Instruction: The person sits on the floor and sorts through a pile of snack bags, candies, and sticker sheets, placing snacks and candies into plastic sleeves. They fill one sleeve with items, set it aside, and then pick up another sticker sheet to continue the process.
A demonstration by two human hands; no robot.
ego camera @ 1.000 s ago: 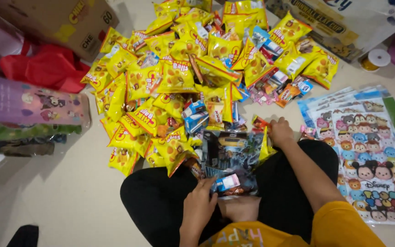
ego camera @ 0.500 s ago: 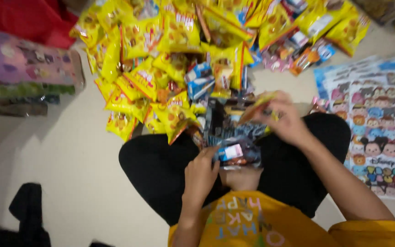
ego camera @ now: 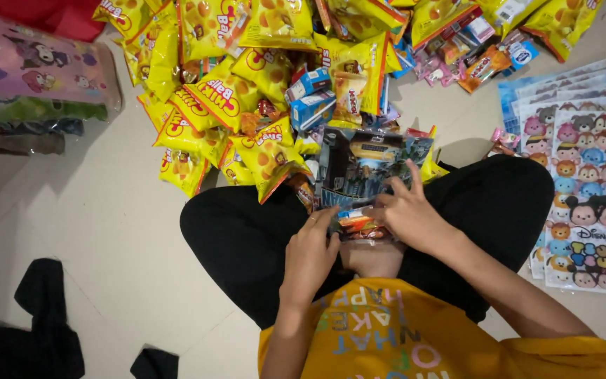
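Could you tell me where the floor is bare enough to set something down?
Bare floor lies between the black cloth, the person's knee and the yellow snack packets. Ahead is crowded; picture bags fill the right.

Ahead of knees: dense heap of yellow snack packets (ego camera: 247, 77), blocking floor from centre to top edge; small blue boxes (ego camera: 310, 98) wedged among them. Right side: stack of cartoon-print bags (ego camera: 590, 189) against right knee (ego camera: 513, 196), narrow bare strip between heap and stack. Left side: open tile floor (ego camera: 92, 238) beside left knee, wide passage. Far left: pink printed package (ego camera: 36, 70) along edge. Bottom left: black cloth (ego camera: 36, 330) on floor. Lap crowded: dark printed bag (ego camera: 366, 165) under both hands.
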